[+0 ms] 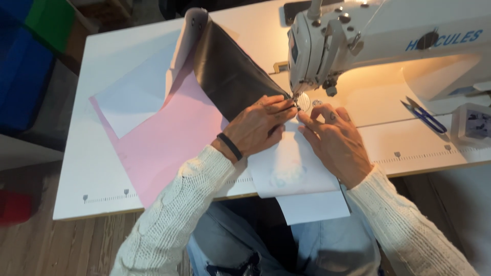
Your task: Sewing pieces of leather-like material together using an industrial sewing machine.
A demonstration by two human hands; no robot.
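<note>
Left hand [258,125] lies flat, fingers together, pressing the white fabric [291,163] just before the sewing machine [327,46]; right hand [335,138] presses flat beside it; dark fabric [230,71] trails behind the machine's needle.

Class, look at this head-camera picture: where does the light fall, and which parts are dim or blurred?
Head view: a warm lamp glow lights the white sewing machine bed and both hands, left hand and right hand; the red object on the wooden floor at left is dim and blurred.
</note>
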